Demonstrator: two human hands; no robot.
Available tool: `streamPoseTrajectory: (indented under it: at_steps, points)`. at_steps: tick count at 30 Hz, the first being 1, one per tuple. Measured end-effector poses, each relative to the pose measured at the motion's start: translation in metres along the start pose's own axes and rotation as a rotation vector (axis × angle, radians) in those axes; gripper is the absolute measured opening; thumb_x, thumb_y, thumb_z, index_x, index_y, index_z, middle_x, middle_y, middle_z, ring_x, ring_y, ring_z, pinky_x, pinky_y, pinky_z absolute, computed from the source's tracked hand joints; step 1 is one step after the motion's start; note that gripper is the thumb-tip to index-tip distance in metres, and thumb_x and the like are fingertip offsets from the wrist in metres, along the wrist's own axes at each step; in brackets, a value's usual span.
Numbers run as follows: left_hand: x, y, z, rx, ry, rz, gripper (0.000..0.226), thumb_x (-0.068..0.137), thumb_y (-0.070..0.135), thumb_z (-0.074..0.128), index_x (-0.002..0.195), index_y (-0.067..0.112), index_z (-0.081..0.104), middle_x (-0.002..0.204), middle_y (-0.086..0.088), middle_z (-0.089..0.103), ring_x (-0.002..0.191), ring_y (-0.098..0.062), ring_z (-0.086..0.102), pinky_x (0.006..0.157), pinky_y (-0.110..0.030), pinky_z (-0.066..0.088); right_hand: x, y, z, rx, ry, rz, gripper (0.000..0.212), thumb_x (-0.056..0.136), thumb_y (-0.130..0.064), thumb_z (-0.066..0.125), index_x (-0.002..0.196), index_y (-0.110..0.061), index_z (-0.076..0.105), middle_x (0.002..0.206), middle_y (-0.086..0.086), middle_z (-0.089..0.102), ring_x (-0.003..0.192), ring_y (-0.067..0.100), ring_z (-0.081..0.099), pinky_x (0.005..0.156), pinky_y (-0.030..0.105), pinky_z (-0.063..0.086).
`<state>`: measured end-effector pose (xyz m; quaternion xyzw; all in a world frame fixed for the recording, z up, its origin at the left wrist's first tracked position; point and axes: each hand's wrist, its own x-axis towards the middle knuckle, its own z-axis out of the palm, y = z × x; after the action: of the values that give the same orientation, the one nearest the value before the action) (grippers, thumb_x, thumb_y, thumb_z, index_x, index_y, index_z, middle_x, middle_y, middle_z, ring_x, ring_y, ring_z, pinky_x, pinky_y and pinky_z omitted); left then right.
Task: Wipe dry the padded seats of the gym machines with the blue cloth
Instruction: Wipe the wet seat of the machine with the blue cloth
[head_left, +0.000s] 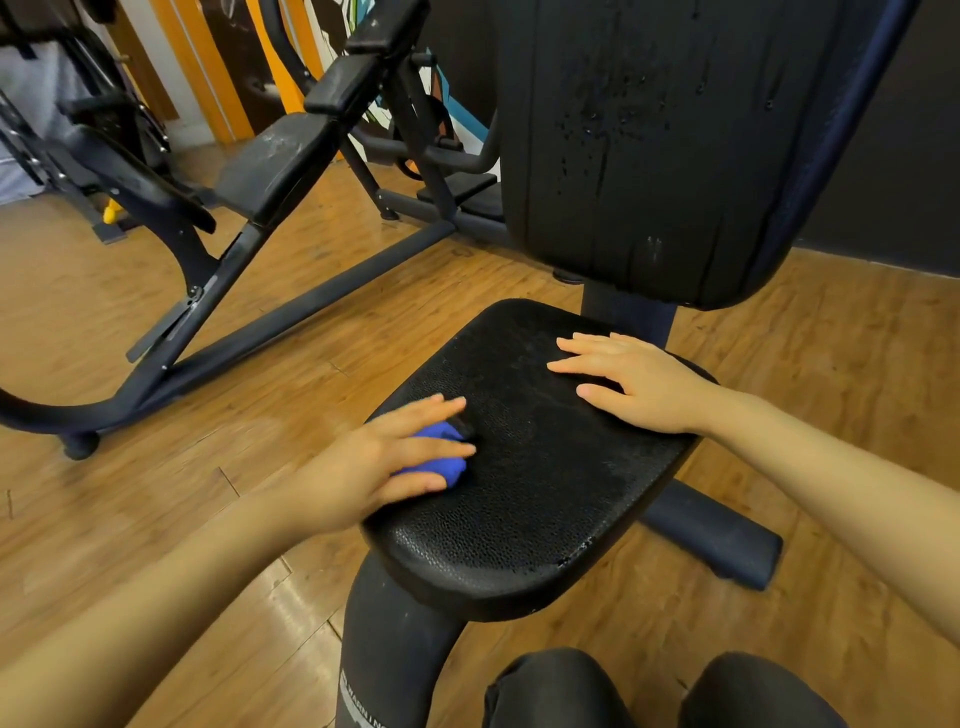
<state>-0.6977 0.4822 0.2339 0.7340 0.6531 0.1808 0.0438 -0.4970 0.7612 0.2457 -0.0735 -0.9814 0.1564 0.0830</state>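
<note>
A black padded seat of a gym machine lies in front of me, its textured surface dotted with small water drops. My left hand presses a bunched blue cloth onto the seat's left side, fingers spread straight over it. My right hand rests flat on the seat's far right part, fingers straight. Behind the seat stands the black padded backrest, streaked with water drops.
A second machine with a black padded seat and dark metal frame stands to the left on the wooden floor. The seat's dark support post and base foot lie below. My knees show at the bottom.
</note>
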Motion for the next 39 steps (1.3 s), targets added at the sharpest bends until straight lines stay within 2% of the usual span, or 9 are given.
streamPoseTrajectory:
  at_steps: [3, 6, 9, 11, 18, 23, 29, 34, 39]
  points:
    - [0.021, -0.025, -0.005, -0.006, 0.043, -0.15, 0.07, 0.09, 0.073, 0.03, 0.134, 0.026, 0.058, 0.158, 0.002, 0.022, 0.146, -0.011, 0.017, 0.116, -0.013, 0.011, 0.002, -0.012, -0.004, 0.028, -0.015, 0.085, 0.04, 0.102, -0.031, 0.047, 0.142, -0.034, 0.045, 0.157, -0.007, 0.03, 0.147, 0.008, 0.017, 0.122, 0.041, 0.009]
    - [0.044, -0.042, -0.002, -0.002, 0.102, -0.278, 0.074, 0.084, 0.081, 0.029, 0.134, 0.034, 0.057, 0.157, 0.001, 0.025, 0.144, -0.013, 0.021, 0.115, -0.024, 0.016, 0.01, -0.038, 0.003, -0.005, 0.001, 0.245, 0.046, 0.102, -0.043, 0.041, 0.146, -0.032, 0.04, 0.159, -0.002, 0.027, 0.149, 0.015, 0.014, 0.12, 0.047, 0.008]
    - [0.068, -0.051, -0.001, 0.006, 0.168, -0.371, 0.049, 0.092, 0.059, 0.048, 0.132, 0.033, 0.058, 0.144, -0.005, 0.034, 0.133, -0.022, 0.03, 0.112, -0.033, 0.023, 0.025, -0.065, 0.02, -0.057, -0.008, 0.41, 0.06, 0.099, -0.057, 0.035, 0.152, -0.032, 0.025, 0.163, 0.003, 0.015, 0.151, 0.022, 0.004, 0.119, 0.053, 0.001]
    - [0.083, -0.057, -0.001, 0.0, 0.166, -0.41, 0.04, 0.097, 0.042, 0.053, 0.135, 0.032, 0.056, 0.138, -0.004, 0.034, 0.129, -0.021, 0.031, 0.108, -0.029, 0.025, 0.035, -0.075, 0.029, -0.081, 0.007, 0.482, 0.065, 0.096, -0.064, 0.031, 0.153, -0.034, 0.021, 0.164, 0.004, 0.009, 0.151, 0.024, -0.001, 0.118, 0.057, -0.003]
    - [0.134, -0.085, -0.007, -0.129, 0.191, -0.431, 0.037, 0.099, 0.034, 0.051, 0.134, 0.023, 0.057, 0.128, 0.002, 0.043, 0.114, -0.009, 0.044, 0.102, -0.027, 0.036, 0.042, -0.077, 0.035, -0.196, 0.004, 0.512, 0.068, 0.096, -0.067, 0.023, 0.155, -0.036, 0.01, 0.164, 0.004, 0.0, 0.15, 0.027, -0.008, 0.117, 0.059, -0.003]
    - [0.173, -0.096, -0.008, -0.17, 0.168, -0.409, 0.038, 0.101, 0.031, 0.047, 0.139, 0.024, 0.052, 0.141, 0.0, 0.045, 0.131, -0.015, 0.04, 0.104, -0.024, 0.027, 0.045, -0.075, 0.036, -0.212, -0.013, 0.504, 0.069, 0.096, -0.066, 0.018, 0.155, -0.036, 0.001, 0.164, 0.005, -0.006, 0.15, 0.028, -0.012, 0.118, 0.059, -0.005]
    - [0.176, -0.097, 0.0, -0.218, 0.047, -0.303, 0.036, 0.103, 0.033, 0.045, 0.137, 0.029, 0.055, 0.152, 0.003, 0.04, 0.14, -0.011, 0.033, 0.11, -0.024, 0.022, 0.045, -0.076, 0.038, -0.213, -0.009, 0.503, 0.095, 0.066, -0.071, -0.014, 0.154, -0.037, -0.001, 0.164, 0.004, -0.007, 0.15, 0.027, -0.012, 0.117, 0.059, -0.005]
    - [0.156, -0.096, -0.002, -0.23, 0.062, -0.269, 0.035, 0.103, 0.029, 0.044, 0.137, 0.029, 0.055, 0.154, 0.007, 0.036, 0.14, -0.006, 0.03, 0.11, -0.018, 0.02, 0.044, -0.077, 0.036, -0.209, -0.012, 0.5, 0.095, 0.067, -0.072, -0.014, 0.154, -0.038, -0.001, 0.164, 0.003, -0.006, 0.15, 0.026, -0.012, 0.118, 0.059, -0.005]
    - [0.118, -0.09, -0.005, -0.259, 0.07, -0.241, 0.033, 0.103, 0.028, 0.045, 0.133, 0.031, 0.057, 0.15, 0.014, 0.037, 0.138, 0.001, 0.031, 0.113, -0.018, 0.024, 0.043, -0.078, 0.035, -0.226, -0.037, 0.51, 0.072, 0.091, -0.07, 0.008, 0.154, -0.037, -0.001, 0.164, 0.004, -0.006, 0.15, 0.026, -0.012, 0.118, 0.058, -0.005]
